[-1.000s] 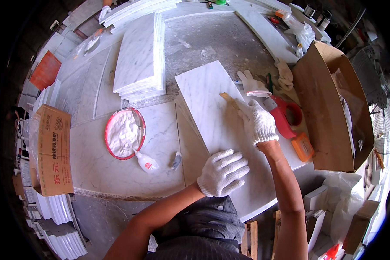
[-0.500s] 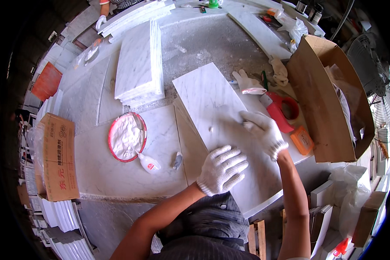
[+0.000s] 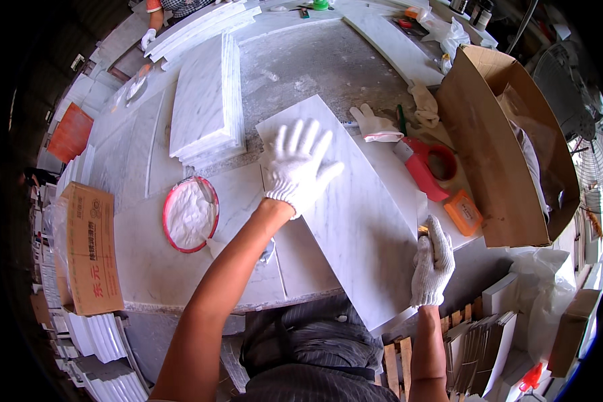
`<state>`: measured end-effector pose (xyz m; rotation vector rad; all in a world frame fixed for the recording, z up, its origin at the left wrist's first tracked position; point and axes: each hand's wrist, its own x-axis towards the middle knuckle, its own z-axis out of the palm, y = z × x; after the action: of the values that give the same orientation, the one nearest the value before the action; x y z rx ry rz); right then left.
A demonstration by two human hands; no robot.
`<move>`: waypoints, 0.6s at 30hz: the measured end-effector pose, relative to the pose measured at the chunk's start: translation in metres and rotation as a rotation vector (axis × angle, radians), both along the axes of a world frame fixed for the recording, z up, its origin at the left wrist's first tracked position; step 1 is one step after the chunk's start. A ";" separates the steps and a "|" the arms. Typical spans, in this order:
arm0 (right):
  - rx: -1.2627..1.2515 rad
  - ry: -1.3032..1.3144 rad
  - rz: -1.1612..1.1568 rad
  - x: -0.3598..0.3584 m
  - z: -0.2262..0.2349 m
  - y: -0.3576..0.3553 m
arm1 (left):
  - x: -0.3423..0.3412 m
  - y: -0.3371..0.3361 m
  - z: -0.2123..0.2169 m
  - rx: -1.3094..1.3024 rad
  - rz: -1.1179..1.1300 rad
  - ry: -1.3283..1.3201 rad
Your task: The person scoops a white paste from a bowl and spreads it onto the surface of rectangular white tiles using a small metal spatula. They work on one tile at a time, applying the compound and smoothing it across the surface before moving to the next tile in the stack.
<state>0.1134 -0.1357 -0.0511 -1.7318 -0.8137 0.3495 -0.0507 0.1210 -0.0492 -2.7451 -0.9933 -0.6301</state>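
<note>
A long white marble slab point(image 3: 358, 221) with grey veins lies slantwise in front of me. My left hand point(image 3: 301, 164), in a white knitted glove, is open with fingers spread, palm down over its far left part. Beside the slab's near right edge, my gloved right hand point(image 3: 433, 264) is closed around what looks like a putty knife point(image 3: 422, 230); a brassy collar and thin greyish blade show, the handle is hidden. Left of the slab sits a red-rimmed bowl point(image 3: 165, 216) of white paste. A small white bottle point(image 3: 216, 248) next to it is partly covered by my left forearm.
A stack of marble slabs point(image 3: 201, 100) stands far left. To the right are a loose glove point(image 3: 376, 126), a red tape dispenser point(image 3: 425, 171), an orange box point(image 3: 463, 212) and an open carton point(image 3: 516, 154). Another carton point(image 3: 90, 248) stands left. A co-worker's gloved hand point(image 3: 149, 39) shows at the back.
My left hand has moved from the slab's near end to its far left part, fingers spreading. My right hand has drawn back toward me to the right edge. The small white speck on the slab is gone.
</note>
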 end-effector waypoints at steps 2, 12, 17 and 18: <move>-0.037 0.001 0.011 -0.003 0.007 0.002 | 0.000 -0.018 -0.003 -0.101 -0.089 0.032; -0.066 -0.014 -0.048 -0.005 0.002 0.001 | 0.020 -0.027 0.023 -0.084 -0.116 -0.004; -0.076 0.044 -0.012 -0.008 0.009 0.002 | 0.013 -0.053 0.039 -0.133 -0.147 0.055; -0.080 0.028 0.008 -0.006 0.010 0.001 | 0.011 -0.064 0.044 -0.173 -0.161 0.072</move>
<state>0.1074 -0.1352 -0.0412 -1.7941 -0.7967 0.4155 -0.0398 0.0568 -0.0052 -2.9987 -0.8551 -0.4842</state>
